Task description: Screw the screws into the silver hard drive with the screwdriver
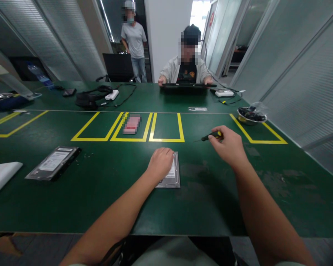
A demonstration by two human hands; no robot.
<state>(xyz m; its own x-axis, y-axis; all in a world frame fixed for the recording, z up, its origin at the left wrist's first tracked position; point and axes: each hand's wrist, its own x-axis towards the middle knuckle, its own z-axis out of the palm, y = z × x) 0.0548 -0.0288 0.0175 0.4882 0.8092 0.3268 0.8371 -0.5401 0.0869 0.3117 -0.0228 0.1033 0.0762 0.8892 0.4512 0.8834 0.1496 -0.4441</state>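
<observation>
Over on the left, a flat silver hard drive with a white label [54,162] lies well apart from me, small pale specks [89,155] beside it. Along to the middle, and here's my left hand [161,162], draped over a matching rectangular silver metal drive [175,177] flat on the dark-green table [100,207]; whether those fingers grip it or merely press, I can't tell. Stiff, I'd judge, dense for its size, slick on its faces and wary of knocks: best held by the long side edges. Further right, my right hand [229,146] has its fingers closed around a slim black-and-yellow screwdriver [207,138], thin shaft pointing left, clear of the metal drive. Light and rigid, surely; the handle's the place to hold.

The surface looks smooth but scuffed, marked with yellow tape outlines [166,140]. Across the room: a black chair [118,66], 1 person standing in a pale T-shirt [133,40], 1 person seated [187,70] holding a dark flat object [187,87], and a shiny round bowl [252,120] of dark items by the rightmost outline.
</observation>
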